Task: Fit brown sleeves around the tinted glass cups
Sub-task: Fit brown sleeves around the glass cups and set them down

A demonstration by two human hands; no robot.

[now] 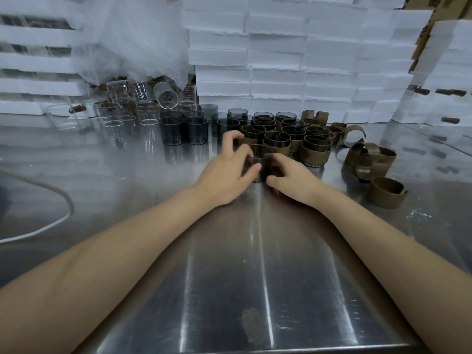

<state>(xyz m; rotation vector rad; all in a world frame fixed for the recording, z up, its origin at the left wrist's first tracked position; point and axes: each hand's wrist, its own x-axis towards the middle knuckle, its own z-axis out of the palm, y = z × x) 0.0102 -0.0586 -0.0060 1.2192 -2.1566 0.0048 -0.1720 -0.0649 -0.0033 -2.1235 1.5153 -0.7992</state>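
**While the Sleeve Was Being Seated: Slip and Knock Hazards**

As both forearms reached across the reflective stainless-steel table (255, 277), the left hand (224, 172) and the right hand (291, 180) were curled round one dark tinted glass cup (260, 173), which stood on the table between them. How far a sleeve was seated on it could not be told, because the fingers hid most of its wall.

Probable faults:

1. Smooth glass on polished steel would likely slide or tip if the two hands pressed unevenly.
2. The finished cups in brown band sleeves (315, 152) stood just behind the knuckles, so a wide finger movement could knock one over.
3. The loose curled brown sleeves (385, 192), lying to the right, looked springy. One closed unevenly could probably reopen or sit skewed.
4. Farther back, the bare smoke-tinted cups (171, 131) and clear glass beakers (146, 112) stood close together before stacked white foam boxes (281, 60). A struck cup could start a chain of falls.
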